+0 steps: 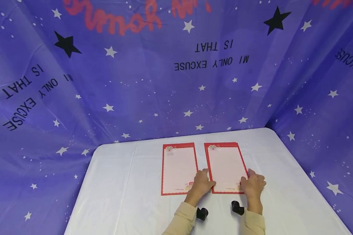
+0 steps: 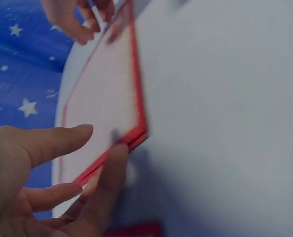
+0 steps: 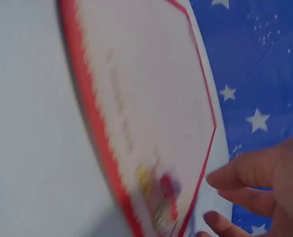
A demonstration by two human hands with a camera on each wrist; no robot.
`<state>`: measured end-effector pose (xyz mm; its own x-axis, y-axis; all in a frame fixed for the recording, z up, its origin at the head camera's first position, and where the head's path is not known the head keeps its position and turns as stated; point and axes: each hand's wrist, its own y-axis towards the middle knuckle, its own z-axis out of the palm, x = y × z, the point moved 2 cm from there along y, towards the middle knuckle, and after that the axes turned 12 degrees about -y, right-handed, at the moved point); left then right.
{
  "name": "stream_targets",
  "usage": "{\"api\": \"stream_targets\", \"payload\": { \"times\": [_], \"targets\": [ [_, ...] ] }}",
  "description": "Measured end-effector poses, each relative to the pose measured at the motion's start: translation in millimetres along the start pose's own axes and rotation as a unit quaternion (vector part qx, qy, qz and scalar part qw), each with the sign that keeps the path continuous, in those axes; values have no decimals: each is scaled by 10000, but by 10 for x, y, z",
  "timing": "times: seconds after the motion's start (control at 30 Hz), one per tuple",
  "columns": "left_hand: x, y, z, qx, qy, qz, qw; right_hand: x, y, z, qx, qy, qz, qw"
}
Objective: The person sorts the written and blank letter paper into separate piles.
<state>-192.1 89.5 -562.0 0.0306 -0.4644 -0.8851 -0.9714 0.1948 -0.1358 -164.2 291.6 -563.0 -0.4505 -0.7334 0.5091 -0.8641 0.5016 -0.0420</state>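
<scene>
Two stacks of red-bordered letter paper lie side by side on the white table. My left hand is at the left edge of the right stack. In the left wrist view its fingers touch that edge, while the thumb hovers over the sheet. My right hand is beside the opposite edge, near the lower corner; in the right wrist view the fingers are spread a little, and whether they touch the paper is hard to tell. The left stack has small writing near its top and lies partly behind my left hand.
The white table has a rounded far edge. Purple cloth with stars and lettering hangs behind it and at both sides. A black mount sits by the left wrist, another black mount by the right.
</scene>
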Motion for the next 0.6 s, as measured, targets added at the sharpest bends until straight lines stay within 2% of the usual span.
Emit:
{"api": "stream_targets", "payload": {
  "times": [0.07, 0.13, 0.27, 0.37, 0.47, 0.53, 0.6],
  "targets": [
    [-7, -8, -100, -109, -81, -141, 9998, 90, -37, -9, -74, 278, -43, 9996],
    [-20, -10, -236, -346, -169, -147, 9992, 213, -71, 12, -48, 596, -264, 9979],
    [-3, 5, -584, -1038, -206, -56, 9944, 554, -160, 167, 580, 1141, -915, 9875],
    [93, 12, -877, -1483, -169, -39, 9888, 815, -279, 343, 1179, 1481, -1113, 9756],
    [243, -15, -1162, -1806, -184, -92, 9833, 1005, -403, 510, 1620, 1770, -1073, 9648],
    [346, -55, -1317, -1991, -176, -197, 9796, 1083, -470, 591, 1715, 1792, -1074, 9628],
    [453, -103, -1414, -2136, -129, -349, 9762, 1131, -518, 649, 1679, 1656, -1067, 9659]
  ]
}}
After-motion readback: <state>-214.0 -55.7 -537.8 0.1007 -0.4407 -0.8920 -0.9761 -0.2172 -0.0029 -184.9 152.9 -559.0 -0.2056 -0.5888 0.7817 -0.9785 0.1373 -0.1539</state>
